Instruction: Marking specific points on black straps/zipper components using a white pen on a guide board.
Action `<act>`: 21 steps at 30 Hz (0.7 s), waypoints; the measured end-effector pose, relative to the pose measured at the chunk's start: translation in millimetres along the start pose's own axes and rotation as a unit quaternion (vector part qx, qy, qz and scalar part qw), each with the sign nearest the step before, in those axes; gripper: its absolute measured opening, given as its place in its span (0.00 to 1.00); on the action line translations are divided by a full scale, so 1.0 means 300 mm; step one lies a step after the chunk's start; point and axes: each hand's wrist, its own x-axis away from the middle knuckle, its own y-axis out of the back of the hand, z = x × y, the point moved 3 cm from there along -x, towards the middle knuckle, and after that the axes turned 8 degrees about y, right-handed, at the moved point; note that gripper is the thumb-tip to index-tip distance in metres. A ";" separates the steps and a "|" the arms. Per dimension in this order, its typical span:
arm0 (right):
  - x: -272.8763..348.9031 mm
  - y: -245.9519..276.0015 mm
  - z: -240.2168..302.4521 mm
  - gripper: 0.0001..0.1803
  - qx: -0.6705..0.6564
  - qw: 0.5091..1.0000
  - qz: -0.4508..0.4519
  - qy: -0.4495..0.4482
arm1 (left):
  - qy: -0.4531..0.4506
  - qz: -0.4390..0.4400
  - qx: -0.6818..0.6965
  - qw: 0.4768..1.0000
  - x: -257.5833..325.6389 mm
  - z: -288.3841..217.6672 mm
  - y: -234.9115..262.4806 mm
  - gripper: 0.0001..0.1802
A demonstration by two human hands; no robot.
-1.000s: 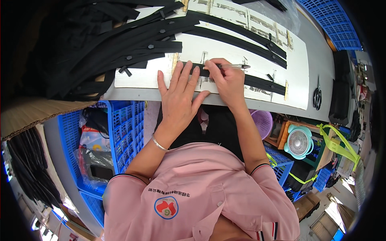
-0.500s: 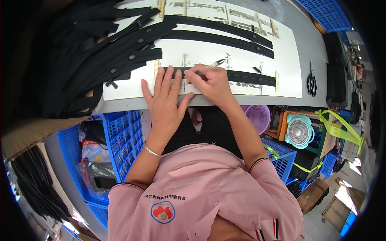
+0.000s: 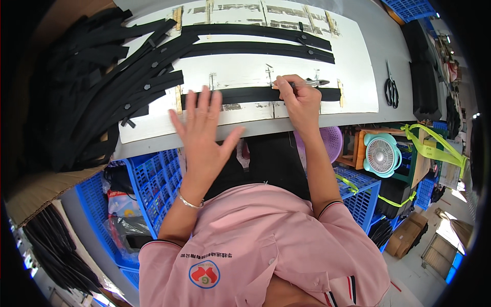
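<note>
My right hand (image 3: 302,102) is closed round a pen (image 3: 319,82) with a clear barrel, just over a black zipper strip (image 3: 245,94). The pen's tip is hidden by my fingers. This strip lies lengthwise along the near part of a marked white board (image 3: 353,71). With fingers spread, my left hand (image 3: 204,135) reaches over the strip's left end; whether the fingertips touch it, I cannot tell. Two more black zipper strips, an upper one (image 3: 245,30) and a lower one (image 3: 255,49), lie farther back on the board.
A heap of black zipper strips (image 3: 76,66) covers the left side, some overlapping the board. Black-handled scissors (image 3: 391,92) lie right of the board on the grey table (image 3: 365,33). Below the edge stand a blue crate (image 3: 156,176), a purple basket (image 3: 330,143) and a teal fan (image 3: 382,154).
My right hand has moved right along the strip with the pen, which now lies flatter. My left hand's fingers have spread wider. The whole view has shifted slightly.
</note>
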 end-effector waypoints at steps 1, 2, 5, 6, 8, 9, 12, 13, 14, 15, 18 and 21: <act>0.002 0.000 -0.001 0.11 0.007 1.000 0.020 -0.016 | -0.001 0.001 -0.001 1.000 -0.003 -0.023 -0.012 0.41; 0.003 -0.006 -0.007 0.11 0.006 1.000 0.019 -0.016 | -0.034 0.021 0.033 0.999 -0.009 -0.054 -0.031 0.42; 0.000 -0.012 -0.010 0.10 -0.013 0.999 -0.029 0.025 | -0.080 0.049 0.076 0.993 -0.028 -0.131 -0.081 0.41; -0.001 -0.012 -0.005 0.10 0.020 1.000 0.001 0.010 | -0.077 0.053 0.070 0.993 -0.029 -0.140 -0.099 0.40; 0.002 -0.011 -0.009 0.10 0.054 0.998 0.028 -0.007 | -0.074 0.049 0.054 0.995 -0.034 -0.146 -0.118 0.36; 0.001 -0.014 -0.009 0.10 0.057 0.998 0.028 0.005 | -0.075 0.051 0.054 0.994 -0.033 -0.147 -0.122 0.36; 0.003 -0.015 -0.007 0.10 0.048 0.999 0.018 0.010 | -0.073 0.056 0.047 0.995 -0.031 -0.141 -0.131 0.34; 0.003 -0.012 -0.006 0.10 0.036 0.999 0.011 0.007 | -0.072 0.054 0.044 0.995 -0.032 -0.142 -0.131 0.34; 0.005 -0.005 -0.011 0.10 0.036 0.999 0.009 0.006 | -0.072 0.052 0.041 0.995 -0.034 -0.143 -0.131 0.33; 0.008 0.001 -0.018 0.09 0.016 0.999 0.027 0.014 | -0.074 0.053 0.041 0.995 -0.035 -0.142 -0.131 0.33; 0.010 0.007 -0.018 0.09 0.010 0.998 0.055 0.030 | -0.075 0.053 0.041 0.995 -0.034 -0.141 -0.135 0.34; 0.009 0.014 -0.019 0.10 0.030 0.997 0.061 0.046 | -0.090 0.046 0.050 0.994 -0.037 -0.149 -0.138 0.32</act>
